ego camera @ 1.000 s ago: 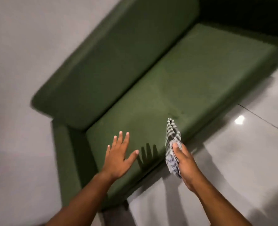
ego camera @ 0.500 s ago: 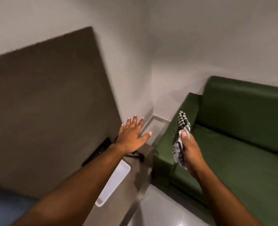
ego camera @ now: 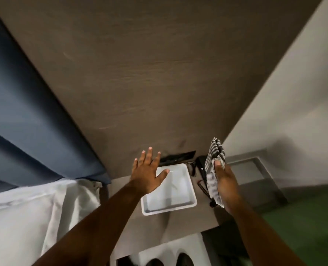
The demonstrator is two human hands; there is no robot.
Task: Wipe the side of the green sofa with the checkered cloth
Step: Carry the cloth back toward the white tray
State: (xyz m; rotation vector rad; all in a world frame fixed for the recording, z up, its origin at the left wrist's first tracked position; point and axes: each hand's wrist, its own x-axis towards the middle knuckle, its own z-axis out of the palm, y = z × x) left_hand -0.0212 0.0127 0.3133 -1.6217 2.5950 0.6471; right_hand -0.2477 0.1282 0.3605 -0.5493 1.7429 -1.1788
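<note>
**Both hands raised over bedside table, cloth in right**

Right hand (ego camera: 225, 182): fingers pinching folded checkered cloth (ego camera: 214, 169), thumb pressed on its face; cloth upright, at 3 o'clock of white tray (ego camera: 186, 205).
Left hand (ego camera: 147, 172): fingers spread, empty, above the tray's 10 o'clock corner.
Green sofa (ego camera: 301, 227): at 5 o'clock of frame, apart from cloth.
Table (ego camera: 190, 225): carries tray

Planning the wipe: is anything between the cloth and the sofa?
Nothing visible. The cloth in the right hand hangs over the side table; the sofa lies lower right, past its edge.
</note>
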